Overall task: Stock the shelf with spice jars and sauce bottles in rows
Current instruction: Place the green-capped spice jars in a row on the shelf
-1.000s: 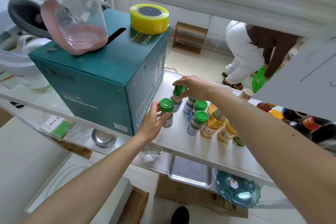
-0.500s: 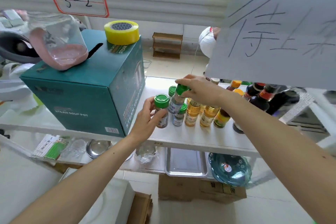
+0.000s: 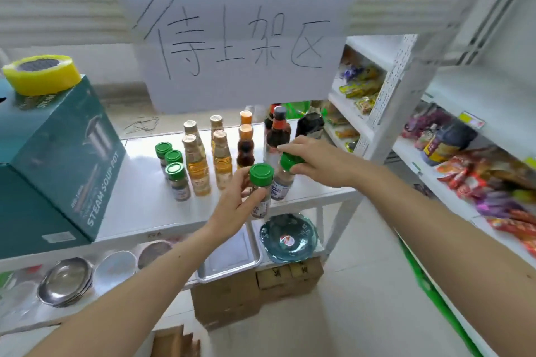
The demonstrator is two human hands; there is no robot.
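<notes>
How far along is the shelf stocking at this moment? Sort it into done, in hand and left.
Done: three green-capped jars stand in a line on the shelf, with rows of sauce bottles beside them. In hand: the left hand grips one spice jar; the right hand holds another jar by its cap. Left: setting both into rows.

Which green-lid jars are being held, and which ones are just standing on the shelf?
Two are held: the left hand grips one jar, the right hand grips another. The three jars at the left stand untouched in a row.
</notes>
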